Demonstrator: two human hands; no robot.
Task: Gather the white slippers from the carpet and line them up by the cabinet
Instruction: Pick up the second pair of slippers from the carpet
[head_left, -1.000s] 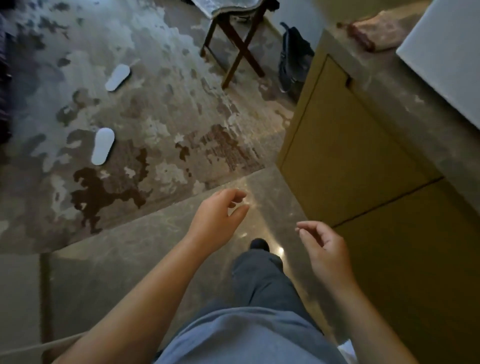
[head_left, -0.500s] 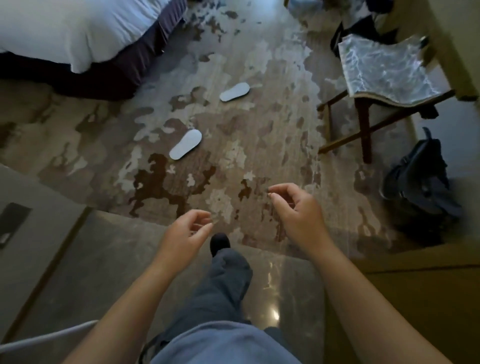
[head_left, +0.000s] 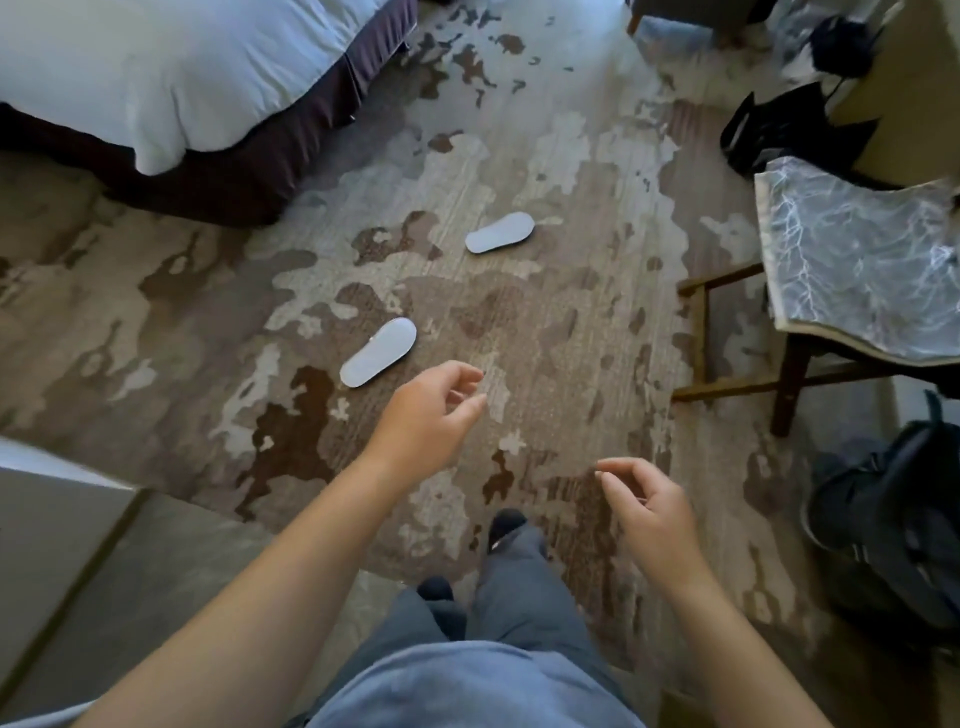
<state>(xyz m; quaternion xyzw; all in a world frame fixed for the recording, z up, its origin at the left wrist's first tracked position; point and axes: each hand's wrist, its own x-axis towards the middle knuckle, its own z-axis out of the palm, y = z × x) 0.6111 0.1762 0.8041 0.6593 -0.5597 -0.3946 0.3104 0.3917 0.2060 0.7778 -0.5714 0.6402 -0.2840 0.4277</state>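
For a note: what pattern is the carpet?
Carpet: blotchy brown, tan and grey patches, head view.

Soft, even daylight here, coming in from the far side, where the carpet (head_left: 519, 130) washes out pale and bluish. The white bedcover (head_left: 171, 67) at far left is the brightest patch, close to blown out. Near right falls into deep shade, and the dark bag (head_left: 893, 525) there loses nearly all detail. Wide-angle bending curves the frame edges. Slight softness overall, with the near forearms blurred. No hard shadows or glare.
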